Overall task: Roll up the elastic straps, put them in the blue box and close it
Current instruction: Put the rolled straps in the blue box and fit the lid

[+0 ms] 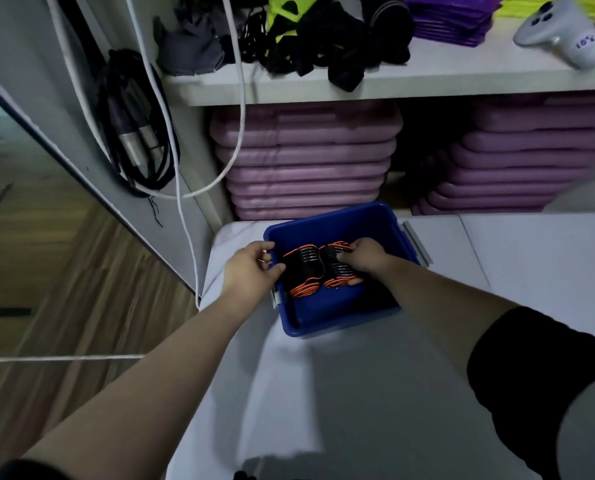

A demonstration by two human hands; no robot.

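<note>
An open blue box point(337, 220) stands on a white table. Two rolled black elastic straps with orange edges lie side by side inside it: the left roll point(303, 268) and the right roll point(337, 268). My left hand point(251, 268) grips the box's left rim, thumb over the edge next to the left roll. My right hand point(365, 256) reaches into the box and is closed on the right roll. No lid can be told apart from the white table top.
The white table point(375, 393) runs toward me and to the right. Stacked pink mats point(306, 161) fill the space behind the box. A shelf point(393, 81) above holds dark clothing and a grey controller point(563, 32). Cables point(140, 133) hang on the left wall.
</note>
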